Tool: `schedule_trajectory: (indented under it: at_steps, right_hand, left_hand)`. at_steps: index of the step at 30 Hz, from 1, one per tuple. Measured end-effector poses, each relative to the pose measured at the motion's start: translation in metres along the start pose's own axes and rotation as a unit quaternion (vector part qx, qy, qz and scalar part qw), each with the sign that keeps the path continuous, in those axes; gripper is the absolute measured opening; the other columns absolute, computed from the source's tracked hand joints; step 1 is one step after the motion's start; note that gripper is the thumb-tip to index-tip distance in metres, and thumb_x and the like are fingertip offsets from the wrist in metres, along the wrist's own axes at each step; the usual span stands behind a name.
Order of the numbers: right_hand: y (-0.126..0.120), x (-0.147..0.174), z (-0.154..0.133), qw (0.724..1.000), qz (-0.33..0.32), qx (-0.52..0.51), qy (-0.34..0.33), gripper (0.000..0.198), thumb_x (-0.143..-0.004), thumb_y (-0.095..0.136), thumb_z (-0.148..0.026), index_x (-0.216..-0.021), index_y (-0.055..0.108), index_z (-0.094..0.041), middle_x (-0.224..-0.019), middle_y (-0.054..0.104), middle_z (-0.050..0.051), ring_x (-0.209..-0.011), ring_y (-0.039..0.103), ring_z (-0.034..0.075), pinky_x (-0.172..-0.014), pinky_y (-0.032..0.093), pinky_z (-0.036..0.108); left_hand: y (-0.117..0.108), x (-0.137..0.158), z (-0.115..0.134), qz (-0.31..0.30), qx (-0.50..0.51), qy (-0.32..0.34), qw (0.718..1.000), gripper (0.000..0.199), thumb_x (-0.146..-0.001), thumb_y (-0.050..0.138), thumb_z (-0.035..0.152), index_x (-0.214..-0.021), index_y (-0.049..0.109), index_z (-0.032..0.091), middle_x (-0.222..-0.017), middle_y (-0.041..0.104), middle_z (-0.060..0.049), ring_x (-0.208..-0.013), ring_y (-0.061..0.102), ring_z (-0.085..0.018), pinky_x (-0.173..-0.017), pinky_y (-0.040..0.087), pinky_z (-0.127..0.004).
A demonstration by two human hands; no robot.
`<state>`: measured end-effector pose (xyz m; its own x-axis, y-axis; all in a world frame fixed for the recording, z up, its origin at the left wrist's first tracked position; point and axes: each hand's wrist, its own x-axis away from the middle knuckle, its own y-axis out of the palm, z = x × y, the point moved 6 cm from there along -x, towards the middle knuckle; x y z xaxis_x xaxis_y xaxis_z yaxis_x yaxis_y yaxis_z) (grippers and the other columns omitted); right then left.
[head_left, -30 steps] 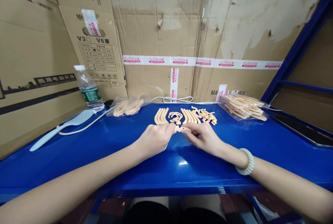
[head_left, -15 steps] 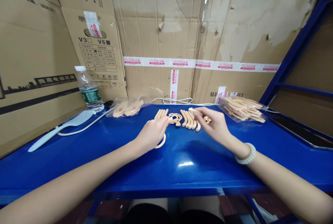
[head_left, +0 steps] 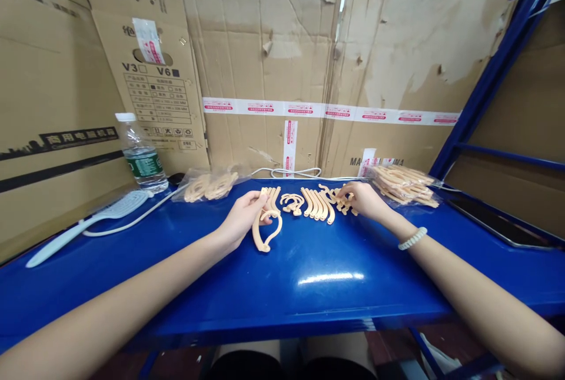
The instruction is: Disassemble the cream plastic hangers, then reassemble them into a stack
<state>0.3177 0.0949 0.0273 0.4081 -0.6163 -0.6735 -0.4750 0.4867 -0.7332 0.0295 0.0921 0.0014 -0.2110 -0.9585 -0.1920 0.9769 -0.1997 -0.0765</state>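
My left hand [head_left: 242, 218] is closed on a beige curved bar [head_left: 257, 237], which hangs low over the table. A thinner hooked part [head_left: 277, 230] meets the bar at its lower end, forming a loop. My right hand [head_left: 364, 199] has its fingertips pinched together among a pile of small beige pieces [head_left: 343, 206]; what lies between them is hidden. Between the hands is a row of curved beige bars [head_left: 315, 205], side by side. Left of that row lie some thin curved hooks [head_left: 291, 200]. Several more bars [head_left: 274, 199] lie just beyond my left fingers.
Bagged beige parts lie at the back left [head_left: 209, 186] and back right [head_left: 401, 185]. A water bottle [head_left: 143, 159], a pale blue hairbrush [head_left: 101, 215] and a white cable [head_left: 128, 233] are on the left. A dark flat device [head_left: 494, 221] lies right. Cardboard [head_left: 265, 62] walls the blue table [head_left: 309, 286].
My left hand has turned, bringing the bar and looped part into fuller view. My right hand has left the bar row's right end and reached into the small pieces. The view has shifted slightly.
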Motion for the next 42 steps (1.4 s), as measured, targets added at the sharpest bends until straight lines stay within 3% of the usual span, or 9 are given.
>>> schedule_trajectory:
  at_steps: [5,11,18,21,23,27,31,34,42]
  right_hand:
    - [-0.005,-0.004,-0.059,0.999,0.012,-0.010,-0.030,0.022,-0.089,0.049,-0.010,-0.101,0.066,-0.018,-0.098,0.069,0.011,-0.095,0.062,0.026,-0.084,0.052,0.045]
    - [0.018,0.009,-0.165,0.961,-0.093,0.002,-0.262,0.032,-0.095,0.052,-0.028,-0.124,0.057,-0.015,-0.122,0.064,0.012,-0.124,0.048,0.029,-0.106,0.038,0.050]
    - [0.022,0.012,-0.162,0.965,-0.100,0.040,-0.238,0.023,-0.099,0.046,-0.030,-0.104,0.065,-0.017,-0.091,0.066,0.008,-0.097,0.058,0.022,-0.105,0.035,0.047]
    - [0.020,0.012,-0.161,0.969,-0.092,0.037,-0.226,0.022,-0.098,0.046,-0.027,-0.102,0.065,-0.017,-0.086,0.063,0.006,-0.088,0.058,0.020,-0.107,0.031,0.050]
    - [0.019,0.012,-0.159,0.973,-0.079,0.035,-0.214,0.021,-0.098,0.047,-0.027,-0.103,0.065,-0.017,-0.084,0.062,0.005,-0.083,0.059,0.019,-0.109,0.026,0.053]
    - [0.018,0.011,-0.151,0.982,-0.051,0.019,-0.178,0.021,-0.097,0.049,-0.031,-0.097,0.066,-0.017,-0.081,0.063,0.004,-0.079,0.061,0.018,-0.110,0.025,0.056]
    - [0.019,0.011,-0.145,0.988,-0.035,0.002,-0.151,0.022,-0.097,0.051,-0.033,-0.097,0.067,-0.018,-0.082,0.065,0.004,-0.082,0.063,0.018,-0.109,0.027,0.055]
    - [0.019,0.011,-0.145,0.988,-0.030,-0.003,-0.149,0.022,-0.098,0.050,-0.033,-0.099,0.067,-0.019,-0.081,0.065,0.003,-0.080,0.063,0.017,-0.109,0.026,0.055]
    - [0.017,0.011,-0.151,0.988,-0.025,0.034,-0.152,0.026,-0.099,0.048,-0.035,-0.099,0.067,-0.017,-0.077,0.063,0.003,-0.076,0.058,0.017,-0.105,0.027,0.051]
  left_hand:
    - [0.001,0.006,0.006,0.007,0.049,-0.042,0.998,0.012,-0.097,0.049,0.022,-0.088,0.053,0.015,-0.077,0.066,-0.003,-0.067,0.071,-0.014,-0.073,0.061,-0.033]
    - [0.009,0.012,0.008,-0.004,0.066,-0.042,0.997,0.010,-0.099,0.046,0.019,-0.090,0.049,0.016,-0.083,0.067,-0.003,-0.069,0.073,-0.014,-0.070,0.061,-0.030]
    - [0.016,0.013,0.006,-0.018,0.064,-0.019,0.998,0.005,-0.099,0.045,0.022,-0.102,0.047,0.017,-0.093,0.066,-0.006,-0.076,0.073,-0.016,-0.075,0.062,-0.035]
    - [0.011,0.010,0.005,-0.003,0.039,0.020,0.999,0.029,-0.097,0.047,0.023,-0.125,0.040,0.021,-0.113,0.062,-0.010,-0.082,0.072,-0.017,-0.074,0.062,-0.038]
    - [0.006,0.010,0.014,0.017,-0.053,0.115,0.992,0.048,-0.095,0.050,0.024,-0.140,0.032,0.025,-0.132,0.052,-0.014,-0.101,0.068,-0.022,-0.083,0.059,-0.042]
    - [0.009,0.030,0.045,0.080,-0.347,0.358,0.863,0.054,-0.093,0.055,0.022,-0.144,0.036,0.025,-0.153,0.030,-0.014,-0.141,0.031,-0.031,-0.111,0.034,-0.054]
    - [0.037,0.049,0.047,-0.044,-0.486,0.458,0.743,0.030,-0.095,0.050,0.021,-0.124,0.056,0.019,-0.127,0.061,-0.011,-0.123,0.052,-0.027,-0.109,0.033,-0.053]
    - [0.049,0.054,0.037,-0.114,-0.516,0.452,0.719,0.020,-0.096,0.047,0.023,-0.107,0.061,0.016,-0.104,0.070,-0.008,-0.102,0.063,-0.023,-0.106,0.036,-0.049]
    - [0.054,0.050,0.034,-0.136,-0.548,0.435,0.701,0.021,-0.097,0.045,0.024,-0.085,0.060,0.016,-0.083,0.067,-0.006,-0.081,0.063,-0.021,-0.090,0.045,-0.041]
